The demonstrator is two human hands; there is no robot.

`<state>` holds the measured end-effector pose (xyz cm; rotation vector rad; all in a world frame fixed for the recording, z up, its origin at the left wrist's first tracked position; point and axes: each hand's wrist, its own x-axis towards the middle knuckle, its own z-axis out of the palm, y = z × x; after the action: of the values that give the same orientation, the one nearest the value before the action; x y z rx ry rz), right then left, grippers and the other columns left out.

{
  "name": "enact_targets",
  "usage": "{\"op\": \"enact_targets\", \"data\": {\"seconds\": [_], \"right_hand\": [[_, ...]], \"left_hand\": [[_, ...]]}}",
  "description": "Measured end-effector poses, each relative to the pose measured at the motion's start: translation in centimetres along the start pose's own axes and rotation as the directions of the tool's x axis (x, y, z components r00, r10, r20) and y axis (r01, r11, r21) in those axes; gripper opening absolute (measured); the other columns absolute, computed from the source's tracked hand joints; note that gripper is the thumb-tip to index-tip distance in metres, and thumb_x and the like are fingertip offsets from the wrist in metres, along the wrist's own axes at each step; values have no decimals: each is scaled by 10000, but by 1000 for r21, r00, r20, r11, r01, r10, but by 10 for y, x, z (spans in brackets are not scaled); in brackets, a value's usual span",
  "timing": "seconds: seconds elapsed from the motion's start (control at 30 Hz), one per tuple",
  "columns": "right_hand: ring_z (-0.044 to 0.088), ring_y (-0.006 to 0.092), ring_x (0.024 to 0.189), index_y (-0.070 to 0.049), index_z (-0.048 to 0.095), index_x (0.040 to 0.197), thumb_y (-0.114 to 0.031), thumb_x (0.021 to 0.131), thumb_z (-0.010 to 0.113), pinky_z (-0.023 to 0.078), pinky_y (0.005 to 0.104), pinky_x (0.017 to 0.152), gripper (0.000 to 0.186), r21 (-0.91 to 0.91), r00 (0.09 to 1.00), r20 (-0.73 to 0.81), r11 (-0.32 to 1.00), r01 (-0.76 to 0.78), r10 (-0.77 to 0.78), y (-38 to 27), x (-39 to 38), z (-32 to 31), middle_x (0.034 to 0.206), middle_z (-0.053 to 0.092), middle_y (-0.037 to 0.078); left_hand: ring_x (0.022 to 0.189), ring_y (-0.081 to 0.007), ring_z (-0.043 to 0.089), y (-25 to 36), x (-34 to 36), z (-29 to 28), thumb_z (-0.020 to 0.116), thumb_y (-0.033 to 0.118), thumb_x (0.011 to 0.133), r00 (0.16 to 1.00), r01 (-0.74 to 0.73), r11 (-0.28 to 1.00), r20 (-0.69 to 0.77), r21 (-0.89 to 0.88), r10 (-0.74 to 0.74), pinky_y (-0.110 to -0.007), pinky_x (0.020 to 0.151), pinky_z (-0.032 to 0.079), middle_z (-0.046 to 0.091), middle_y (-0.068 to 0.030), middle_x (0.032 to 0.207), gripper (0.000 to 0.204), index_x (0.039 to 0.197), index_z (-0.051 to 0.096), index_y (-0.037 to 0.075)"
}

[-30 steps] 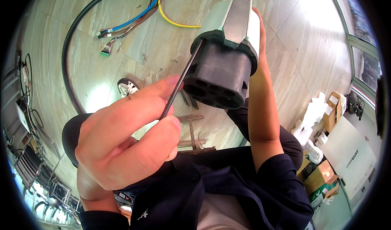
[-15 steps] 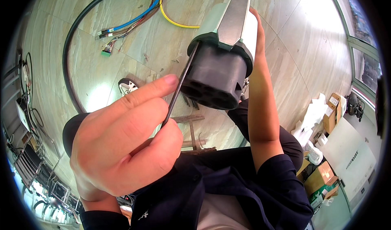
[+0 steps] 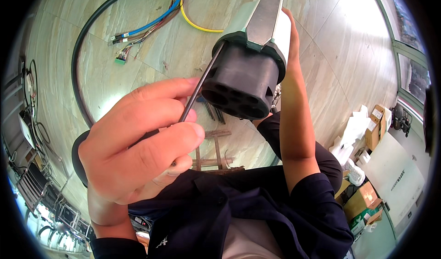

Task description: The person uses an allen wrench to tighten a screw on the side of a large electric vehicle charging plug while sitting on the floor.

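My left hand [image 3: 124, 162] is closed on a thin black hex key [image 3: 200, 87], which slants up to the right between thumb and fingers. The key's far tip meets the black collar of an electric-vehicle charging plug [image 3: 241, 73], just left of its metal top strip. This plug has a white body and a black round-holed nose, tilted down toward me. My right hand [image 3: 294, 36] grips the plug's body from the right and supports it; most of its fingers are hidden behind the body.
A thick black cable [image 3: 76, 70] curves over the tiled floor at left, ending in blue, yellow and thin coloured wires [image 3: 133, 41]. Below the plug are several dark rods [image 3: 215, 113] and a wooden frame [image 3: 216, 151]. Cardboard boxes [image 3: 363, 199] and a white panel [image 3: 392, 181] stand at right.
My left fingers have shifted along the hex key, with the thumb side lower and more of the key showing. The plug has moved very slightly; my right hand keeps its hold.
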<state>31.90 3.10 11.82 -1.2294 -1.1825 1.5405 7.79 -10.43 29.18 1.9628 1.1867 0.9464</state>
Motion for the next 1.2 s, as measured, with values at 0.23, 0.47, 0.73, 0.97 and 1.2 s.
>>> {"op": "enact_targets", "data": {"seconds": [0.23, 0.47, 0.73, 0.97, 1.2], "right_hand": [[703, 189, 889, -10, 511, 1122, -200, 661, 884, 533, 304, 806, 622, 113, 999, -2, 993, -35, 36, 0, 1, -3, 948, 707, 115], [701, 201, 895, -11, 509, 1132, -198, 676, 874, 531, 312, 809, 614, -113, 994, -27, 988, 103, -106, 1, -3, 2, 941, 707, 120], [685, 186, 911, -3, 499, 1144, -194, 691, 866, 523, 303, 822, 614, -111, 992, 10, 986, 126, -126, -3, -4, 3, 974, 698, 112], [681, 174, 914, -2, 498, 1142, -194, 687, 871, 520, 297, 823, 619, -134, 996, -21, 987, 86, -89, -3, -2, 3, 983, 695, 107], [695, 196, 912, 2, 499, 1136, -216, 691, 867, 526, 310, 816, 617, -100, 995, -23, 991, 90, -93, -1, 0, 3, 966, 704, 120]], "left_hand": [[912, -454, 652, -5, -1, 0, 530, 367, 995, 999, 36, 993, -16, -110, -38, -530, 794, 564, 642, -183, 918, 407, 935, 642, -19], [995, -479, 630, -3, -4, 2, 491, 386, 1011, 993, 109, 967, -23, -229, -118, -508, 815, 568, 645, -167, 933, 407, 944, 631, 10], [1088, -495, 584, -10, -8, 3, 470, 386, 1019, 978, 187, 889, -9, -419, -210, -525, 904, 529, 643, -162, 1003, 407, 1009, 646, 20], [1098, -471, 578, -15, -9, 5, 469, 351, 1025, 991, 126, 900, 12, -418, -134, -597, 1002, 424, 641, -191, 1019, 389, 1078, 638, 5], [1193, -433, 531, -21, -17, 15, 465, 343, 1028, 993, 90, 838, -12, -538, -114, -599, 1050, 385, 631, -247, 1116, 402, 1206, 609, 11]]}}
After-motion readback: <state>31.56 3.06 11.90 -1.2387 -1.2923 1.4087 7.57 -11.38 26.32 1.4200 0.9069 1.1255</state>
